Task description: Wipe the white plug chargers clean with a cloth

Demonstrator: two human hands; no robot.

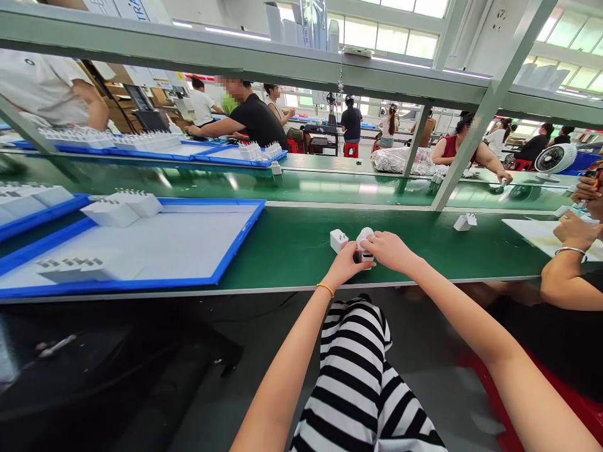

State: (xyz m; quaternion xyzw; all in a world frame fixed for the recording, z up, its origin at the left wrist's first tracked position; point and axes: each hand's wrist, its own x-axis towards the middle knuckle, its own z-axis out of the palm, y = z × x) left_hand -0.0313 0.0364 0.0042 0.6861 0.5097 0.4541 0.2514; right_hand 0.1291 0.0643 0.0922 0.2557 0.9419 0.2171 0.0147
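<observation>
Above the near edge of the green bench, my two hands meet around a small white plug charger (366, 256) with a dark slot on its side. My left hand (345, 267) is closed on its lower part, thumb and fingers at its sides. Closed fingers of my right hand (389, 248) pinch a round white piece (363, 236) at the charger's top; I cannot tell whether it is separate or what kind it is. Just left of them a second white charger (338, 240) stands with its metal prongs showing.
At left lies a blue-rimmed tray (238, 242) with several white chargers (125, 207). A further charger (465, 221) stands to the right, near a white board (534, 235) and a co-worker's hands (577, 229). A slanted metal post (464, 157) rises behind the bench.
</observation>
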